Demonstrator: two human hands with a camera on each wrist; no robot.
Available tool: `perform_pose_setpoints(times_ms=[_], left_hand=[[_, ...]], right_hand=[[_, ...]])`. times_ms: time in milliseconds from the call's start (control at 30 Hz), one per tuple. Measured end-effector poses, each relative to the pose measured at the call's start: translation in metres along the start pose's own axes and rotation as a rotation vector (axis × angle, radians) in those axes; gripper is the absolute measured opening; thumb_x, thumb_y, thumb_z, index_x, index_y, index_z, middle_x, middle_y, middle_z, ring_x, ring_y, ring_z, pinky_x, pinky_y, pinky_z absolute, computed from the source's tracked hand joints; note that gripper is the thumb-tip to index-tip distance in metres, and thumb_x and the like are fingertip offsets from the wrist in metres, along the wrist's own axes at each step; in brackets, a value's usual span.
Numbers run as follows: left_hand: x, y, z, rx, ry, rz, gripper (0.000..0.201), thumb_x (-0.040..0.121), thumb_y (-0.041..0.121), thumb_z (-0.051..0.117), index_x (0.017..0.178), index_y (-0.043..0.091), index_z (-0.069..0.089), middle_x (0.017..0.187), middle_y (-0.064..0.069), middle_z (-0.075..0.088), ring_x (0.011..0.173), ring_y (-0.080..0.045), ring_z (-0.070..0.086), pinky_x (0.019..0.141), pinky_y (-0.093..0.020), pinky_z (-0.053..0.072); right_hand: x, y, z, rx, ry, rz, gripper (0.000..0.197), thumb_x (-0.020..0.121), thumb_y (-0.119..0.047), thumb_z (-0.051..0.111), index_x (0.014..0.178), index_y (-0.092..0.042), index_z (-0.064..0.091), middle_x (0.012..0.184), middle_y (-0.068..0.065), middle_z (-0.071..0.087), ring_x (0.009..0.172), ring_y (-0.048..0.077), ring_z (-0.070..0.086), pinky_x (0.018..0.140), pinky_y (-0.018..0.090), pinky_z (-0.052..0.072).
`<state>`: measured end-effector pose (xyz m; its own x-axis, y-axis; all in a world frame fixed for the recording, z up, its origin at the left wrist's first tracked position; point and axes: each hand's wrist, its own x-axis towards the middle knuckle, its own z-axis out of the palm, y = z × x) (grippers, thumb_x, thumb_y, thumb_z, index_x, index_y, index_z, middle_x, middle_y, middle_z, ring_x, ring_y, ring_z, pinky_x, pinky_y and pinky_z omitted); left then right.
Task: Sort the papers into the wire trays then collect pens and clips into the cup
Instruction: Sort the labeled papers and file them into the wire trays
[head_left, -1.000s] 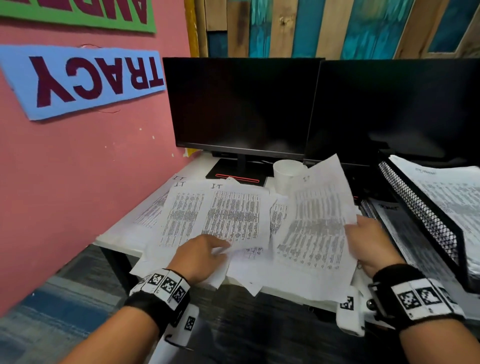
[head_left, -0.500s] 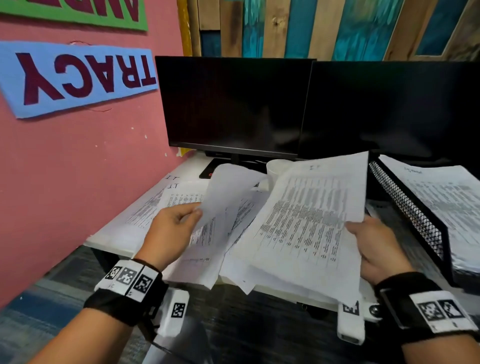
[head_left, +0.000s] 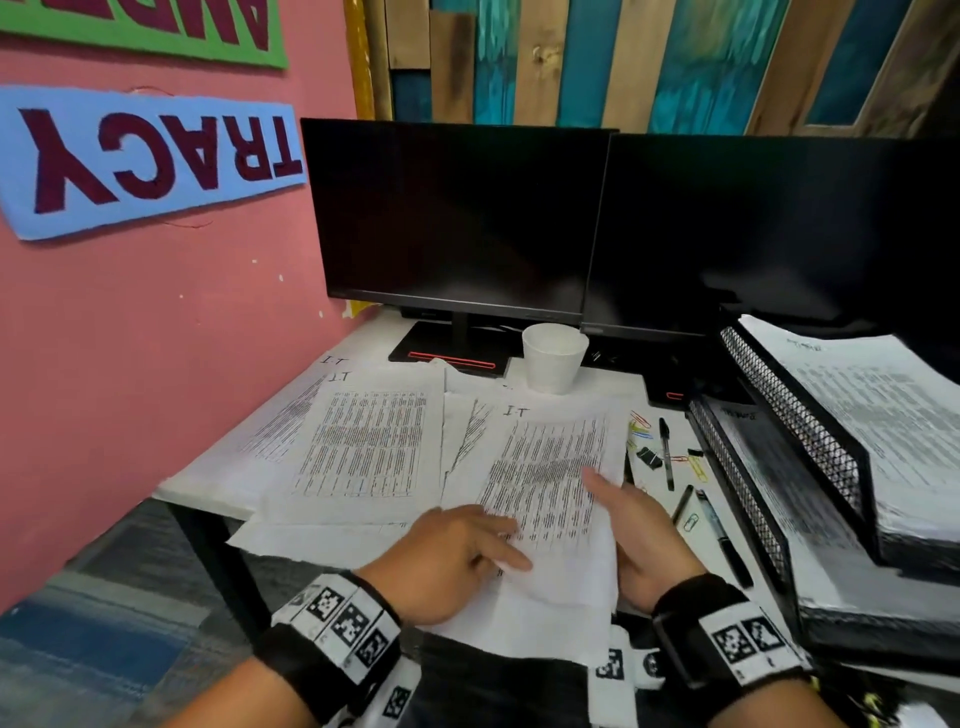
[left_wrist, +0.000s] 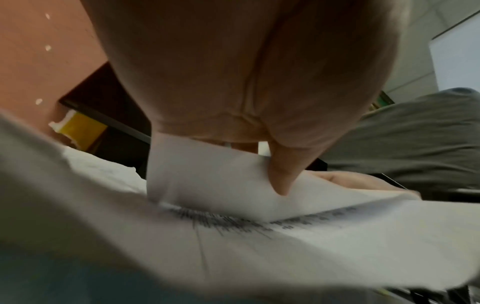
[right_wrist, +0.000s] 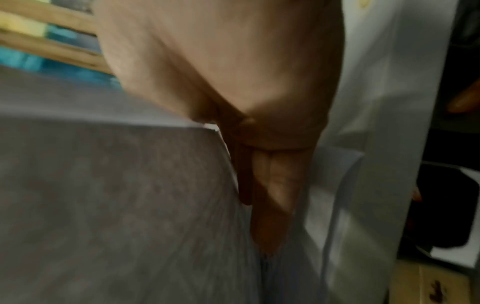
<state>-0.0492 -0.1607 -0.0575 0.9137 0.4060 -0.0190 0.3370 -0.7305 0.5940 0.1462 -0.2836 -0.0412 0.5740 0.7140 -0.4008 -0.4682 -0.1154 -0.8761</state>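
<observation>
Left hand (head_left: 452, 561) pinching the near edge of the printed sheet (head_left: 545, 478), right hand (head_left: 636, 540) cupped under its right side to lift it clear, pens (head_left: 666, 452) and clips (head_left: 640, 422) just beyond the right hand, cup (head_left: 553, 358) farther off, wire trays (head_left: 795, 426) stacked right

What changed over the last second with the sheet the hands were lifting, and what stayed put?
The printed sheet, raised half a second ago, is back down on the pile, both the left hand and right hand still on it. The cup, pens and wire trays stayed put.
</observation>
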Motion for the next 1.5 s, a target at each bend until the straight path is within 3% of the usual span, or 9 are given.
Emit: perform_pose_setpoints(times_ms=[100,300,467,667,1067,1133,1233,1367,1500], left_hand=[[-0.002,0.000,0.002,-0.022,-0.049,0.012,0.052,0.102,0.018,0.061,0.105,0.070,0.060,0.157,0.021,0.045,0.152,-0.004,0.030,0.129,-0.038,0.024],[-0.014,-0.028,-0.031,0.003,0.024,-0.166,0.046,0.095,0.030,0.069,0.125,0.062,0.055,0.159,0.018,0.042,0.149,-0.007,0.036,0.125,-0.029,0.024],[-0.029,-0.049,-0.036,0.204,-0.071,-0.357,0.062,0.096,0.061,0.057,0.153,0.055,0.035,0.173,0.009,0.015,0.161,-0.028,0.007,0.129,-0.053,0.014],[-0.024,-0.056,-0.037,0.194,0.100,-0.422,0.084,0.089,0.064,0.062,0.160,0.046,0.021,0.159,0.005,0.046,0.144,-0.021,0.045,0.118,-0.046,0.039],[-0.015,-0.061,-0.044,0.145,0.323,-0.495,0.029,0.084,0.043,0.070,0.113,0.043,0.076,0.120,0.022,0.073,0.109,-0.005,0.067,0.096,-0.027,0.054],[-0.013,-0.058,-0.044,0.157,0.357,-0.497,0.010,0.089,0.040,0.067,0.090,0.044,0.076,0.093,0.019,0.076,0.085,-0.002,0.068,0.076,-0.022,0.055],[-0.010,-0.058,-0.044,0.126,0.406,-0.489,0.038,0.100,0.032,0.058,0.063,0.037,0.064,0.049,0.010,0.055,0.044,-0.005,0.046,0.046,-0.021,0.035],[-0.010,-0.047,-0.053,-0.013,0.596,-0.391,0.020,0.104,0.033,0.059,0.104,0.037,0.079,0.088,0.016,0.078,0.075,-0.006,0.065,0.070,-0.024,0.051],[-0.004,-0.011,-0.045,-0.082,0.662,-0.202,0.023,0.101,0.028,0.065,0.120,0.028,0.078,0.119,0.025,0.066,0.108,0.008,0.056,0.097,-0.010,0.041]], right_hand=[[0.002,0.001,-0.005,-0.211,0.074,-0.107,0.031,0.101,0.005,0.052,0.122,-0.007,0.071,0.109,0.016,0.079,0.102,0.038,0.075,0.097,0.061,0.056],[0.005,-0.013,-0.025,-0.264,0.194,-0.156,0.028,0.103,-0.002,0.053,0.120,-0.018,0.069,0.109,0.009,0.078,0.099,0.036,0.075,0.090,0.061,0.059],[0.007,-0.015,-0.033,-0.202,0.207,-0.182,0.031,0.099,0.003,0.055,0.115,-0.014,0.074,0.107,0.011,0.080,0.100,0.038,0.076,0.093,0.061,0.058],[0.008,-0.013,-0.027,-0.204,0.162,-0.149,0.028,0.100,0.003,0.054,0.117,-0.012,0.072,0.106,0.013,0.080,0.098,0.038,0.076,0.090,0.061,0.059],[0.006,-0.007,-0.023,-0.196,0.109,-0.110,0.030,0.102,0.004,0.052,0.114,-0.016,0.072,0.103,0.010,0.081,0.097,0.037,0.077,0.089,0.062,0.059],[0.005,-0.008,-0.024,-0.200,0.109,-0.107,0.031,0.102,0.003,0.052,0.115,-0.016,0.072,0.103,0.010,0.081,0.097,0.037,0.077,0.089,0.062,0.059],[0.005,-0.010,-0.025,-0.202,0.103,-0.106,0.031,0.101,0.004,0.052,0.117,-0.013,0.072,0.105,0.011,0.081,0.098,0.037,0.077,0.091,0.061,0.059],[0.004,-0.012,-0.026,-0.141,0.107,-0.088,0.030,0.104,0.003,0.048,0.118,-0.011,0.071,0.107,0.015,0.080,0.101,0.040,0.075,0.091,0.060,0.058],[0.004,-0.010,-0.023,-0.035,0.125,-0.052,0.027,0.108,-0.009,0.047,0.127,-0.011,0.067,0.111,0.018,0.079,0.105,0.041,0.074,0.093,0.063,0.057]])
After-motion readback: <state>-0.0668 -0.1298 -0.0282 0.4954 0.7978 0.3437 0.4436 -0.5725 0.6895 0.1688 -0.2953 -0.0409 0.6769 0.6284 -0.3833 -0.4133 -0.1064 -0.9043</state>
